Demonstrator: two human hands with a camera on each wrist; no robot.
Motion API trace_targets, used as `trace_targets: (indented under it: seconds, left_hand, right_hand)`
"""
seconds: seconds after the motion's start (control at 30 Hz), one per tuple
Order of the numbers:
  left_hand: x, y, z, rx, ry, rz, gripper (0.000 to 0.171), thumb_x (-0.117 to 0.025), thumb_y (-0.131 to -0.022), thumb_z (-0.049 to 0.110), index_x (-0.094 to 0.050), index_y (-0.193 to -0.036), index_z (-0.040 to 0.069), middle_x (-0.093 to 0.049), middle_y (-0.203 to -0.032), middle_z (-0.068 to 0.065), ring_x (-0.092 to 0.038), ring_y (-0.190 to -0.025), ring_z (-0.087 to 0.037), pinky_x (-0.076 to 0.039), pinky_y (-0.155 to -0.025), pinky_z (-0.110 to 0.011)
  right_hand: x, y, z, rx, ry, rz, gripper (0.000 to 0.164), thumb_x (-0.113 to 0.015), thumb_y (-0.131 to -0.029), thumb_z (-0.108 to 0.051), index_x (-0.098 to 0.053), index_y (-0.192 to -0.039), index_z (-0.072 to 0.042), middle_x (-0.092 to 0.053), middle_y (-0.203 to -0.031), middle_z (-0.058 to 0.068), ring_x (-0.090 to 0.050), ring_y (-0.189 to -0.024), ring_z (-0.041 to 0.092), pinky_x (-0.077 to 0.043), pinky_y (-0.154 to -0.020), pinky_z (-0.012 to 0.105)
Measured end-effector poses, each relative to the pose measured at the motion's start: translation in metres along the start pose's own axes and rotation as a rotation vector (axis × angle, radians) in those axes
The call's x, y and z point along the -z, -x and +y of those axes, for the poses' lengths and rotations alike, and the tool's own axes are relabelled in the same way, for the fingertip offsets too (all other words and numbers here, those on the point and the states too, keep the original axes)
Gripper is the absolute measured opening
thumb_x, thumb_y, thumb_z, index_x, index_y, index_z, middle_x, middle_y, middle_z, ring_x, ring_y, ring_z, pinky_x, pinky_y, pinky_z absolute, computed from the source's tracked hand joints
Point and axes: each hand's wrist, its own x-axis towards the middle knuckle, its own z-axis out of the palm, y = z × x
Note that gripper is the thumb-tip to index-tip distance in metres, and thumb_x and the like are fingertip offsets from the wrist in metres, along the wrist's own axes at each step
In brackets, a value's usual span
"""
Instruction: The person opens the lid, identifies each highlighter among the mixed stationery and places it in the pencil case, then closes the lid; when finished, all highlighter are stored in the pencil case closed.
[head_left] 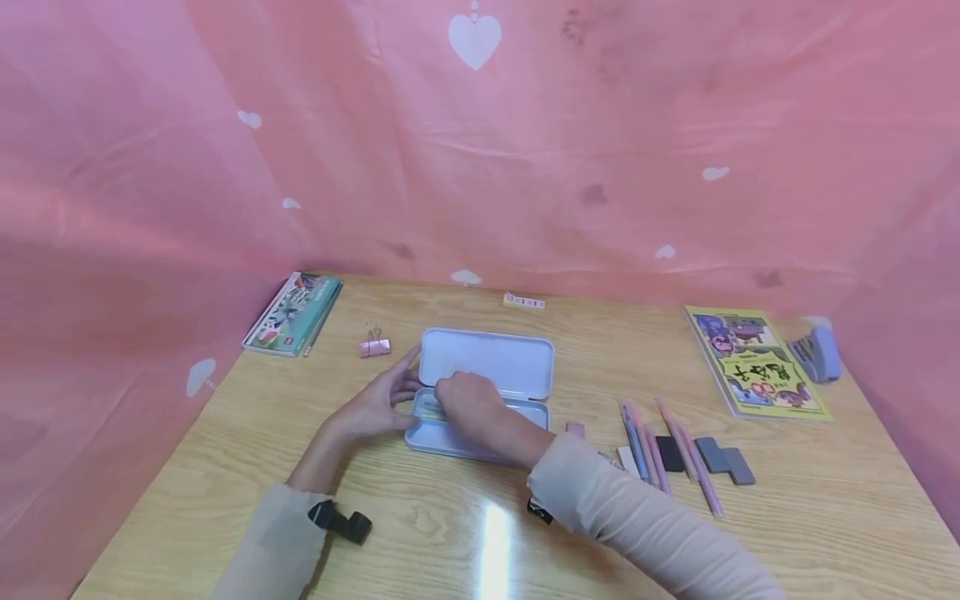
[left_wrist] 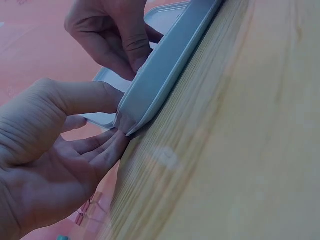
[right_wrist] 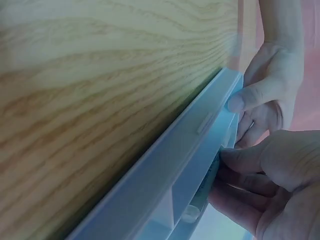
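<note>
Tin box could slide or snap shut.
The left hand (head_left: 375, 404) steadies the open tin box (head_left: 480, 392) mid-desk with straight fingers; the right hand (head_left: 472, 404) pinches something inside, which might slip.

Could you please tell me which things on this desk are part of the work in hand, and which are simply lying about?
In hand: open tin pencil case; left hand steadying it; right hand inside it.

Lying about: pens, erasers, binder clip, yellow book, left booklet.
</note>
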Motion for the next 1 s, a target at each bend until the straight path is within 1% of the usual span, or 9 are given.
trace_targets:
  seconds: [0.1, 0.23, 0.33, 0.4, 0.53, 0.63, 0.8, 0.9, 1.0]
  left_hand:
    - [0.0, -0.001, 0.001, -0.004, -0.003, -0.001, 0.111, -0.068, -0.071, -0.013, -0.005, -0.152, 0.028, -0.047, -0.131, -0.017, -0.047, -0.125, -0.029, -0.04, -0.108, -0.035]
    - [0.001, -0.002, 0.002, -0.004, -0.006, -0.004, 0.111, -0.068, -0.07, -0.013, -0.005, -0.152, 0.029, -0.047, -0.131, -0.016, -0.047, -0.124, -0.029, -0.039, -0.108, -0.037]
    - [0.0, -0.003, 0.002, 0.001, -0.005, -0.007, 0.111, -0.068, -0.071, -0.013, -0.006, -0.152, 0.03, -0.048, -0.131, -0.016, -0.047, -0.125, -0.029, -0.039, -0.108, -0.037]
    - [0.0, -0.003, 0.002, 0.007, -0.003, -0.008, 0.111, -0.068, -0.071, -0.013, -0.005, -0.152, 0.03, -0.048, -0.131, -0.015, -0.047, -0.125, -0.028, -0.039, -0.108, -0.036]
    - [-0.001, -0.002, 0.003, 0.024, 0.001, -0.005, 0.112, -0.069, -0.071, -0.012, -0.004, -0.152, 0.031, -0.049, -0.131, -0.014, -0.047, -0.125, -0.028, -0.039, -0.108, -0.036]
    - [-0.002, 0.0, 0.003, 0.035, 0.004, -0.002, 0.112, -0.07, -0.071, -0.011, -0.004, -0.152, 0.031, -0.049, -0.131, -0.013, -0.047, -0.126, -0.027, -0.039, -0.108, -0.036]
    - [-0.001, 0.0, 0.002, 0.025, 0.01, 0.007, 0.112, -0.071, -0.072, -0.01, -0.005, -0.152, 0.033, -0.049, -0.131, -0.011, -0.047, -0.125, -0.026, -0.037, -0.11, -0.037]
    - [-0.001, -0.001, 0.001, 0.016, 0.017, 0.014, 0.112, -0.071, -0.072, -0.011, -0.005, -0.152, 0.032, -0.049, -0.13, -0.013, -0.046, -0.125, -0.027, -0.036, -0.11, -0.038]
    - [-0.001, -0.001, 0.001, 0.017, 0.023, 0.011, 0.111, -0.071, -0.072, -0.011, -0.004, -0.152, 0.029, -0.047, -0.132, -0.016, -0.045, -0.126, -0.03, -0.035, -0.111, -0.041]
  right_hand:
    - [-0.003, -0.001, -0.001, 0.003, -0.015, -0.005, 0.009, -0.061, -0.086, -0.008, -0.068, -0.084, -0.013, -0.06, -0.069, -0.001, -0.056, -0.066, 0.015, -0.053, -0.052, 0.03]
    - [-0.004, -0.002, 0.0, 0.003, -0.069, -0.013, 0.011, -0.061, -0.085, -0.007, -0.068, -0.08, -0.015, -0.052, -0.061, -0.005, -0.051, -0.06, 0.013, -0.046, -0.048, 0.025]
    - [-0.005, -0.002, 0.002, 0.007, -0.104, -0.014, 0.011, -0.062, -0.085, -0.007, -0.068, -0.081, -0.014, -0.051, -0.06, -0.005, -0.049, -0.059, 0.012, -0.043, -0.047, 0.024]
    - [-0.005, 0.0, 0.003, 0.008, -0.127, -0.014, 0.01, -0.062, -0.085, -0.007, -0.069, -0.084, -0.014, -0.054, -0.062, -0.005, -0.051, -0.061, 0.013, -0.044, -0.049, 0.024]
    - [0.004, 0.008, 0.007, -0.004, -0.156, 0.02, 0.014, -0.065, -0.086, -0.014, -0.071, -0.098, -0.014, -0.068, -0.082, -0.001, -0.061, -0.074, 0.016, -0.052, -0.058, 0.029]
    - [0.016, 0.021, 0.013, -0.023, -0.18, 0.068, 0.023, -0.069, -0.084, -0.021, -0.071, -0.106, -0.015, -0.071, -0.096, 0.001, -0.064, -0.083, 0.018, -0.055, -0.064, 0.034]
    - [0.032, 0.051, 0.039, -0.069, -0.231, 0.166, 0.03, -0.071, -0.082, -0.027, -0.07, -0.107, -0.011, -0.071, -0.094, 0.005, -0.066, -0.083, 0.02, -0.056, -0.064, 0.036]
    - [0.041, 0.075, 0.062, -0.134, -0.242, 0.209, 0.035, -0.071, -0.082, -0.029, -0.069, -0.11, -0.009, -0.071, -0.098, 0.009, -0.066, -0.086, 0.022, -0.056, -0.066, 0.037]
    - [0.048, 0.101, 0.087, -0.222, -0.231, 0.222, 0.041, -0.07, -0.082, -0.033, -0.067, -0.114, -0.008, -0.069, -0.105, 0.012, -0.064, -0.078, 0.022, -0.055, -0.062, 0.039]
